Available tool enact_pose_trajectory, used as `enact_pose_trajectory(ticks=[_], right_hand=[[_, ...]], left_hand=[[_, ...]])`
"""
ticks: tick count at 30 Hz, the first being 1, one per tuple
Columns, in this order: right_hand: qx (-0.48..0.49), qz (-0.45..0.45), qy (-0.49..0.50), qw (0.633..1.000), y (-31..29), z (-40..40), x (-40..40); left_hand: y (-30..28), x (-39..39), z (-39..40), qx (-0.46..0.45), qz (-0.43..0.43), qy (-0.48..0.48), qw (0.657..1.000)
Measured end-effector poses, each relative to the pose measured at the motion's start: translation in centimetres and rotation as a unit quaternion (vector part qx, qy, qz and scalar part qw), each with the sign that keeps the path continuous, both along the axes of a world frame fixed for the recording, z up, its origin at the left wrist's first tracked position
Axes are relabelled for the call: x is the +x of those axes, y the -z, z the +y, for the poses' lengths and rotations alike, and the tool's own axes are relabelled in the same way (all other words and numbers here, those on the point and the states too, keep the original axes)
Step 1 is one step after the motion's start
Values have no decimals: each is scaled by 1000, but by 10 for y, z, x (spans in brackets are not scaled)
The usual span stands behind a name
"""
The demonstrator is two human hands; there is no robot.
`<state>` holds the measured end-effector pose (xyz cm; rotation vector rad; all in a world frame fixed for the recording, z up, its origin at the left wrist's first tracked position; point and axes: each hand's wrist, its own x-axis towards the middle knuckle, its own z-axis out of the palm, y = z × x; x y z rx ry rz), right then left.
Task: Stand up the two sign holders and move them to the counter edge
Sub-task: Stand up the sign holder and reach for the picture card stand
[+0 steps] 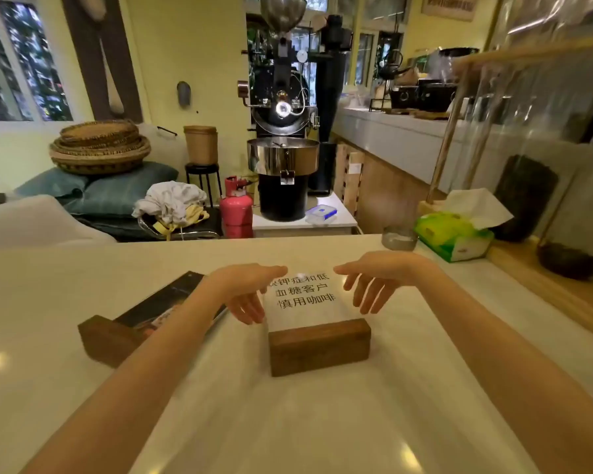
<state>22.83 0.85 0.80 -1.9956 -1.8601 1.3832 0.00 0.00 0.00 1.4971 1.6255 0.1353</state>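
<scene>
Two sign holders lie flat on the white counter [65, 295]. The middle one [319, 350] has a brown wooden base toward me and a clear panel with black Chinese text pointing away. My left hand [247, 295] hovers at the panel's left edge, fingers spread, and my right hand [370, 285] hovers at its right edge, fingers apart. Neither hand grips it. The second sign holder [107, 340], with a dark panel, lies to the left, partly hidden under my left forearm.
A glass [398, 238] and a green tissue box [454, 238] stand at the counter's far right. The far counter edge [185, 241] runs straight across. Beyond it are a coffee roaster [281, 148], a pink gas cylinder [236, 206], baskets and cushions.
</scene>
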Motion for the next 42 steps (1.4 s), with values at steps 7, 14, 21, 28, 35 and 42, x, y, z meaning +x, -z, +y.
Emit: enact_pose_trajectory(ticks=[7, 14, 21, 28, 35, 42], right_hand=[[16, 85, 86, 993, 31, -18, -4], [34, 164, 106, 980, 48, -27, -6], [68, 155, 86, 982, 43, -36, -11], [175, 210, 115, 955, 36, -42, -14], [317, 267, 134, 900, 43, -49, -18], [376, 288, 129, 871, 52, -61, -20]], left_hand=[[25, 3, -13, 40, -29, -16, 999], [40, 4, -26, 87, -89, -49, 991], [43, 4, -30, 108, -110, -76, 985], [34, 5, -29, 242, -143, -93, 955], [31, 11, -35, 420, -133, -64, 895], [45, 11, -44, 488, -134, -47, 861]])
